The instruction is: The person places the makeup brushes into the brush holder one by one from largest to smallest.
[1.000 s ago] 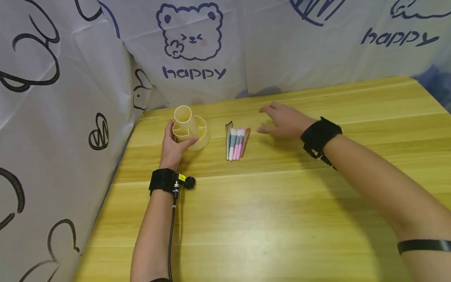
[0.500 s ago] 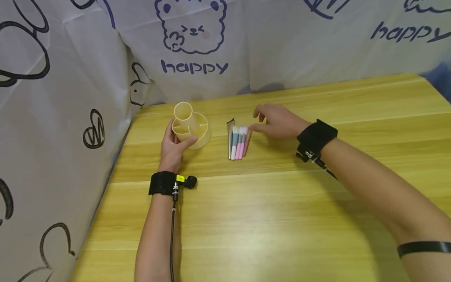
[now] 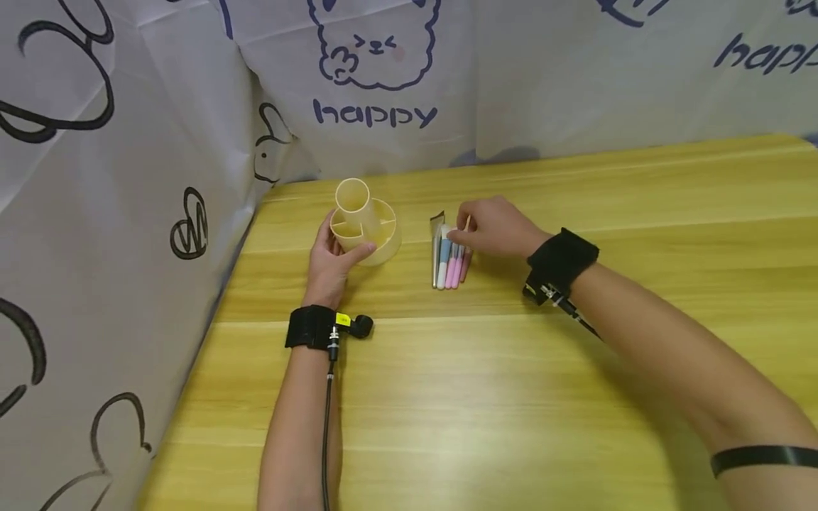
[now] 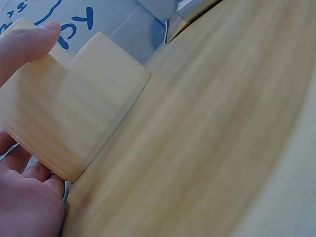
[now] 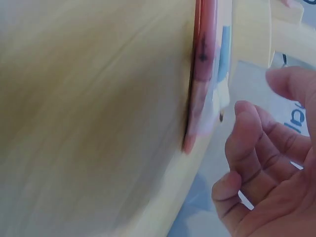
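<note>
My left hand (image 3: 328, 273) grips the cream round holder (image 3: 387, 245) with a tall tube and divided compartments; its thumb lies over the front rim. In the left wrist view the holder (image 4: 98, 103) stands upright, fingers around its side. To the right several makeup brushes lie side by side on the table: a silver-handled one (image 3: 435, 259), a blue-and-white one (image 3: 442, 266), pink-handled ones (image 3: 453, 270) and a reddish-brown one (image 3: 466, 266). My right hand (image 3: 500, 226) hovers over their upper ends, fingers bent. In the right wrist view a gap shows between thumb and fingers, beside the reddish brush (image 5: 203, 64).
The wood-patterned table (image 3: 447, 397) reaches toward me. White cloth with drawings (image 3: 543, 85) hangs behind it, and another cloth (image 3: 147, 234) runs along the left edge. A cable (image 3: 327, 426) trails from the left wrist strap (image 3: 311, 327).
My right hand has moved left, from beside the brushes to above their upper ends, and its fingers have bent more. The left hand keeps its grip on the holder. The head view has shifted slightly.
</note>
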`<state>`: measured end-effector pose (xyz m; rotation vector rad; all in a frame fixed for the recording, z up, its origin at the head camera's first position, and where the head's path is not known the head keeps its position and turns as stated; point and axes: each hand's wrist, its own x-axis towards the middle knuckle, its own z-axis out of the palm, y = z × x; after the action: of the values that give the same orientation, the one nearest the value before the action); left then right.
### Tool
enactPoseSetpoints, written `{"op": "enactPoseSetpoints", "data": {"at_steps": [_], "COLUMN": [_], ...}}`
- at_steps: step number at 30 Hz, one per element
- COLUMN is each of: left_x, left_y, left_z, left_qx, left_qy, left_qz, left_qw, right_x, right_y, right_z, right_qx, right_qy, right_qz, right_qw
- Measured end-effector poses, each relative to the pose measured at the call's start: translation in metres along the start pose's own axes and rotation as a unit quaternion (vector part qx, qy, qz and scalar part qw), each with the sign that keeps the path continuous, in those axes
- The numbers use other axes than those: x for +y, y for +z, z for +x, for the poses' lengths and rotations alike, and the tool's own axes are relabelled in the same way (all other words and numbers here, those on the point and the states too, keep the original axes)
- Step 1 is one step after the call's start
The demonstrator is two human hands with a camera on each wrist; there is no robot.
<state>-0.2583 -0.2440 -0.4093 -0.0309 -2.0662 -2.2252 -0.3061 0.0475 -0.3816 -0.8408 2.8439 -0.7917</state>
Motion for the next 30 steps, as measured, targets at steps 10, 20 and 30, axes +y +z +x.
{"op": "enactPoseSetpoints", "data": {"at_steps": [10, 20, 30], "left_x": [0.000, 0.000, 0.002], "left_y": [-0.001, -0.004, -0.004], "left_z": [0.002, 0.000, 0.001], "left_qx": [-0.007, 0.000, 0.003], "left_qy": [0.008, 0.005, 0.008], "left_qz": [0.014, 0.021, 0.030], "left_qw": [0.9999, 0.9998, 0.9995], "right_x": [-0.030, -0.037, -0.040], "right_y": [0.013, 0.026, 0.022], "right_z": [0.008, 0.021, 0.036], "right_qx": [0.038, 0.045, 0.041], "right_qy": [0.052, 0.093, 0.110], "right_qz": [-0.041, -0.040, -0.068], "right_qw": [0.997, 0.994, 0.991]}}
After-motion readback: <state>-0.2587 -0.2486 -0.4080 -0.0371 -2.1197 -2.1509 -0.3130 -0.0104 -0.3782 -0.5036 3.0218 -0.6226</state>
